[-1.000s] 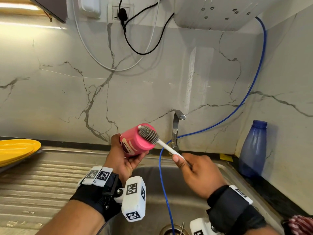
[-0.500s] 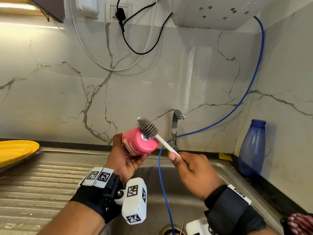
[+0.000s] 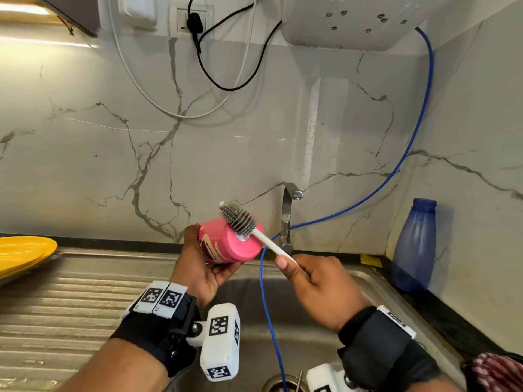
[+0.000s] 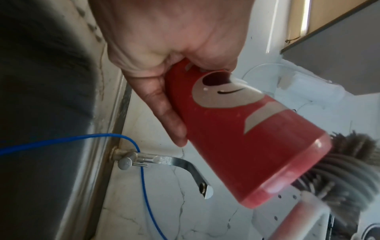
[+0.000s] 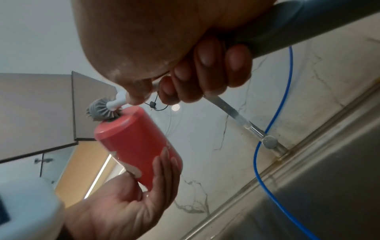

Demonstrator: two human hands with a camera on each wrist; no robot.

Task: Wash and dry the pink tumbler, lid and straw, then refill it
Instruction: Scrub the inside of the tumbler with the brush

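My left hand [image 3: 202,260] grips the pink tumbler [image 3: 226,244] above the sink, tilted with its flat base toward me. The tumbler [image 4: 242,129] carries a cartoon face, and my left fingers [image 5: 164,168] wrap its side. My right hand [image 3: 317,281] holds the white handle of a bottle brush [image 3: 268,243]. The grey bristle head [image 3: 239,220] lies against the upper edge of the base [image 5: 102,112]. Lid and straw are not in view.
A steel tap [image 3: 287,219] stands behind the sink [image 3: 376,290], with a blue hose [image 3: 266,306] running down toward the drain. A blue bottle [image 3: 414,247] stands at the right; a yellow plate [image 3: 22,250] lies on the left drainboard. A checked cloth [image 3: 498,369] sits bottom right.
The brush head has slid from the middle of the tumbler's base up to its upper edge. Both hands stay in about the same place.
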